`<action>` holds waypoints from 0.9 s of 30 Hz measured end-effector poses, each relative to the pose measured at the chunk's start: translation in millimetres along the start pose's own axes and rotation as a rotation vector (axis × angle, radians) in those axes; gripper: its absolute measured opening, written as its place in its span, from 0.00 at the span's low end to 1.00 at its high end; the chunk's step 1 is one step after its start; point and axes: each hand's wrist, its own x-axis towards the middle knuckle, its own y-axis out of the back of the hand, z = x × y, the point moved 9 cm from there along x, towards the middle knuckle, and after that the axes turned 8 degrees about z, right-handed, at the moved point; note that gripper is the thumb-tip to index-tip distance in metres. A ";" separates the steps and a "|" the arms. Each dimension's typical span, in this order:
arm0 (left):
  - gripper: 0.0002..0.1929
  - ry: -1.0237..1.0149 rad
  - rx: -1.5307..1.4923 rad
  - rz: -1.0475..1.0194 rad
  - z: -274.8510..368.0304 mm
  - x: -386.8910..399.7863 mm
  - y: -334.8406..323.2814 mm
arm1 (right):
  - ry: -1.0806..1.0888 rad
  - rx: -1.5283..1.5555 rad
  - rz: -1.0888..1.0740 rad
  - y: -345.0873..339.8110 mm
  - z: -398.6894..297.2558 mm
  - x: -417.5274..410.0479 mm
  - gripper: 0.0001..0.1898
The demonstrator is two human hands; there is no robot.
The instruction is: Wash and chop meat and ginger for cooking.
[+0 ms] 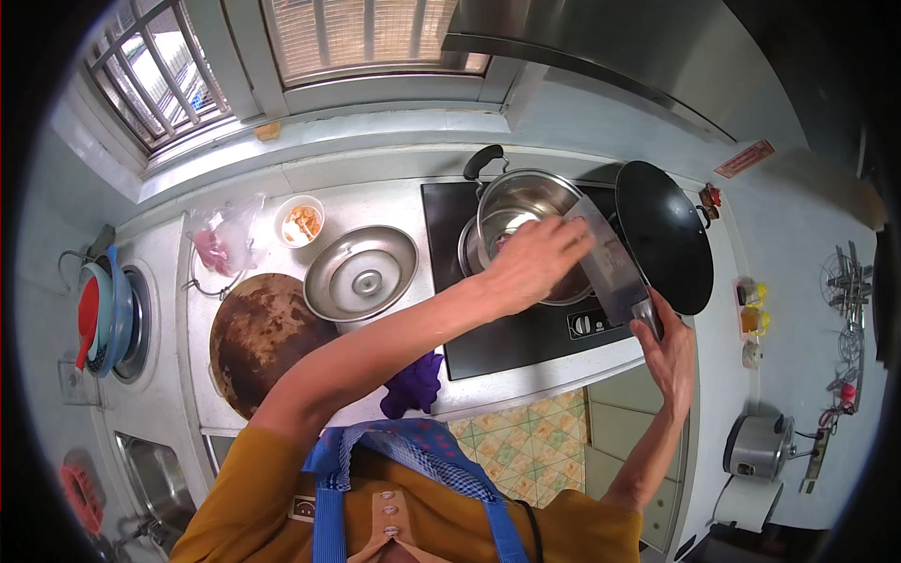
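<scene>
My left hand (540, 266) reaches across over a stainless-steel pot (529, 184) with black handles. Its fingertips are at the flat of a cleaver blade (611, 271); the palm side is hidden. A small reddish piece of food (502, 242) shows inside the pot, beside the hand. My right hand (667, 352) grips the cleaver's metal handle (646, 318), with the blade slanting over the pot's right rim. The pot stands on a black gas hob (486, 345).
A black wok (665, 239) stands right of the pot. To the left are a shallow round steel dish or lid (338, 295), a stained round chopping board (260, 338), a white bowl with orange food (301, 222), a plastic bag with pinkish contents (215, 246) and a purple cloth (415, 386).
</scene>
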 end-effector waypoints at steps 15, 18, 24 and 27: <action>0.20 0.347 -0.298 -0.070 -13.0 -128.4 53.3 | -0.160 0.965 -0.103 -75.0 5.9 -40.4 0.22; 0.16 0.717 -0.470 0.085 -45.6 -229.9 104.1 | -0.184 1.008 -0.394 -156.3 -46.9 -58.6 0.25; 0.15 1.315 -0.076 0.525 -27.2 -452.8 215.9 | 0.083 0.915 -0.925 -307.6 -176.0 -153.9 0.27; 0.15 1.485 -0.102 0.854 2.5 -525.5 242.5 | 0.056 0.876 -1.128 -356.1 -231.1 -203.1 0.26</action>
